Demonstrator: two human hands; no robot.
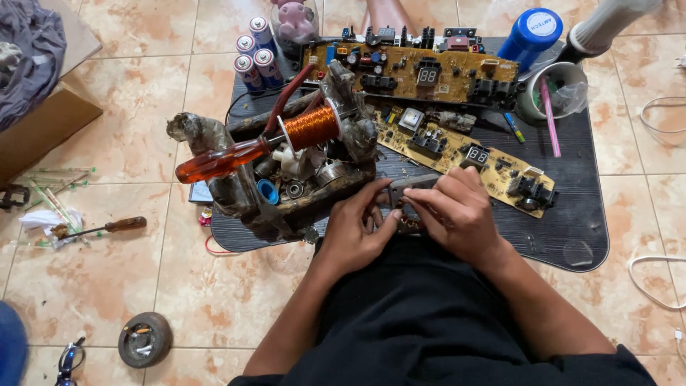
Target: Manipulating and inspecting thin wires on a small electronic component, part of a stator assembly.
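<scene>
A: Where is the workpiece, and how is it held?

B: A small grey metal part [409, 187] sits at the near edge of the dark ribbed mat [572, 207]. The left hand [355, 232] and right hand [457, 211] are both clamped on it.

A: Recommended technique?

B: Brace it low; apply even finger pressure. Nearby: glossy copper wire coil [309, 127], translucent orange screwdriver [223, 161], and flat tan circuit boards [457, 150].

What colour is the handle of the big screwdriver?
Translucent orange screwdriver handle, clearest in the head view.
</scene>
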